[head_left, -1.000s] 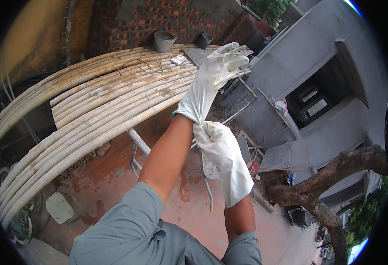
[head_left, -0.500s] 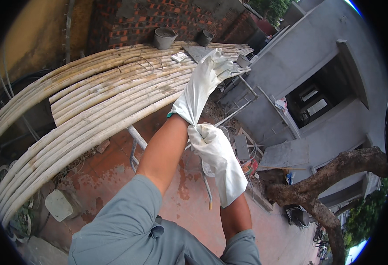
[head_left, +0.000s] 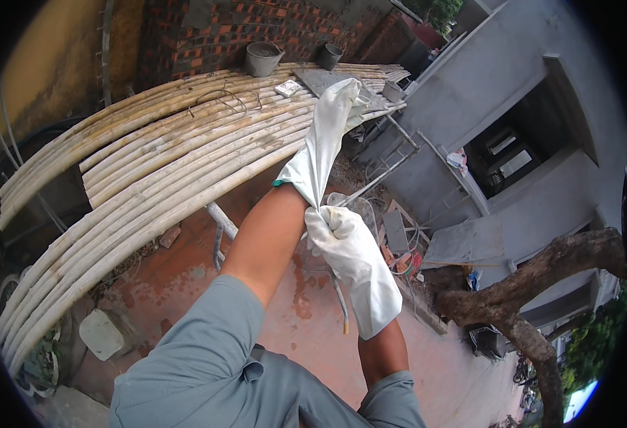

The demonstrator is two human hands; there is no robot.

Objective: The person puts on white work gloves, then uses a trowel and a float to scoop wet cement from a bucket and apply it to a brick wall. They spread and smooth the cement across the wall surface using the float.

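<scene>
Head view: right hand grips left hand's glove cuff, seemingly, above bamboo poles.

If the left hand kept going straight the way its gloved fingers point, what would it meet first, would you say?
Probably the stack of bamboo poles, near the grey slab lying on it; the left hand overlaps them in the picture, but depth is unclear.

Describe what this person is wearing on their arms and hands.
Both hands, left and right, wear long, loose white rubber gloves; the left glove's cuff has a thin green edge. Grey-blue rolled sleeves end near the elbows, leaving the forearms uncovered.
</scene>
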